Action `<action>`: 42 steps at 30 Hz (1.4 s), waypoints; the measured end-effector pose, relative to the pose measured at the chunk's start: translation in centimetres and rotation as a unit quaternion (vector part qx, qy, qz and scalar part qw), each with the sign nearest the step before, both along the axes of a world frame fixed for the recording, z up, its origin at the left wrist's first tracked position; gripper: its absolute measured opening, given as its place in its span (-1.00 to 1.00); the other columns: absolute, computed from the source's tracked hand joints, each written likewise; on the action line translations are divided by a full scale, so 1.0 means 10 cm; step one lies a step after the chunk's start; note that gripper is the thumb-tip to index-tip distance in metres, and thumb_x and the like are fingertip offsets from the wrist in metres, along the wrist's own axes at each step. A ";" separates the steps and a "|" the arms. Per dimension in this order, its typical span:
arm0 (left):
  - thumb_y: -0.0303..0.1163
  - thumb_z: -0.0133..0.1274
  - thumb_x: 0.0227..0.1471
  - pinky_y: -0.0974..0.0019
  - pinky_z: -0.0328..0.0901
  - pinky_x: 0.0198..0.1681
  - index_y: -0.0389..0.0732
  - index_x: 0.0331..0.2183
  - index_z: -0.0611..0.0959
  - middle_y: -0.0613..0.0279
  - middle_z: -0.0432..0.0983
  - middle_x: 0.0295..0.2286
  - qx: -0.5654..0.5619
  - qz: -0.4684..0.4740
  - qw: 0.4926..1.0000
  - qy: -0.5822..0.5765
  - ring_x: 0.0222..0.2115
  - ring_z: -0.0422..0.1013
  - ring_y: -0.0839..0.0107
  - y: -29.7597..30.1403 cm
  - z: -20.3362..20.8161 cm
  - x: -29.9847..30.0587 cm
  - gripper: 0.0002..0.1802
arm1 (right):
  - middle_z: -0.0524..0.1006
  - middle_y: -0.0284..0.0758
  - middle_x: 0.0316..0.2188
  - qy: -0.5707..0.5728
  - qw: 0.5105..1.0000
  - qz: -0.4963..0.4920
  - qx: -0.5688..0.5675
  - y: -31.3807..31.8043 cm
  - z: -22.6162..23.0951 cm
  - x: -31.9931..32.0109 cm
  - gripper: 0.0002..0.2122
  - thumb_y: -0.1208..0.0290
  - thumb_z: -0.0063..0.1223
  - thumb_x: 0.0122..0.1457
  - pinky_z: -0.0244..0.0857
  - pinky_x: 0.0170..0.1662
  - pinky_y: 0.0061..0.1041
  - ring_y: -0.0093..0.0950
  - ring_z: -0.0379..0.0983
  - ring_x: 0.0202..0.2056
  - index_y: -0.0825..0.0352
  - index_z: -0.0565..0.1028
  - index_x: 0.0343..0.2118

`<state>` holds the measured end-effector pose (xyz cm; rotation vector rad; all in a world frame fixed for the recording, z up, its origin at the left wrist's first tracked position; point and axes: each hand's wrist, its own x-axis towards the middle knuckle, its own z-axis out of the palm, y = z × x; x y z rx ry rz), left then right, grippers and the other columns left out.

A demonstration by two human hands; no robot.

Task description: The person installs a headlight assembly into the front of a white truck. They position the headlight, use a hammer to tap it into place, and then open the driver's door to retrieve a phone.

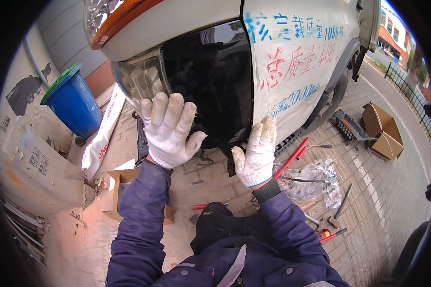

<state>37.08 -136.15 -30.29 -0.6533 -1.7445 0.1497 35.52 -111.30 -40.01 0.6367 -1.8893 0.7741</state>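
A glossy black panel (210, 81) is set into the front corner of a white truck (297, 52), between a clear lamp (146, 79) and the lettered white side. My left hand (170, 126), in a white knitted glove with worn fingertips, lies against the lamp's lower edge and the panel's near-left side. Its fingers are stretched and the thumb is spread. My right hand (257, 155), gloved alike, rests fingers extended along the panel's lower right edge, where it meets the white side. Neither hand grips anything.
On the paving at right lie a red-handled bar (292, 159), clear plastic wrapping (316, 184), a hammer (341, 210) and an open carton (385, 131). Another carton (122, 186) stands by my left arm. A blue wheeled bin (76, 107) is at far left.
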 end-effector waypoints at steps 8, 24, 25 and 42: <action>-0.11 0.38 -0.04 -0.20 -0.42 0.56 0.00 0.43 0.38 0.13 0.08 0.48 0.018 -0.038 0.998 -0.049 0.54 -0.22 -0.01 0.00 -0.10 0.07 0.02 | 0.29 0.19 0.37 -0.221 0.970 -0.021 0.098 0.45 -0.77 0.50 -0.31 0.32 0.29 0.15 0.01 0.46 0.07 0.21 0.15 0.40 0.56 0.35 0.31; 0.14 -0.01 0.37 -0.27 -0.36 0.54 -0.10 0.48 0.23 -0.05 -0.02 0.49 0.073 -0.017 0.997 -0.024 0.52 -0.23 -0.16 0.08 -0.19 0.10 -0.14 | 0.67 0.10 -0.10 -0.677 0.624 -0.387 -0.046 3.06 -3.97 2.77 -0.56 0.07 -0.04 0.37 0.49 0.12 -0.11 -0.01 0.64 -0.02 0.38 0.68 -0.07; 0.15 0.01 0.35 -0.28 -0.34 0.53 -0.14 0.46 0.27 -0.08 0.03 0.48 0.089 -0.036 0.995 -0.016 0.52 -0.20 -0.18 0.16 -0.16 0.14 -0.13 | 0.65 0.10 -0.05 -0.617 0.679 -0.387 -0.090 3.00 -4.04 2.91 -0.60 0.15 0.07 0.32 0.47 0.15 -0.15 -0.02 0.62 0.02 0.41 0.67 -0.04; -0.05 0.21 0.22 -0.38 -0.17 0.47 -0.32 0.41 0.32 -0.24 0.11 0.42 0.008 0.053 0.998 0.037 0.44 -0.03 -0.35 0.47 0.13 0.08 -0.09 | 0.70 0.00 -0.20 -0.559 0.727 -0.384 -0.107 3.17 -3.93 2.95 -0.61 0.11 0.05 0.36 0.49 0.07 -0.12 -0.01 0.64 -0.10 0.35 0.70 -0.09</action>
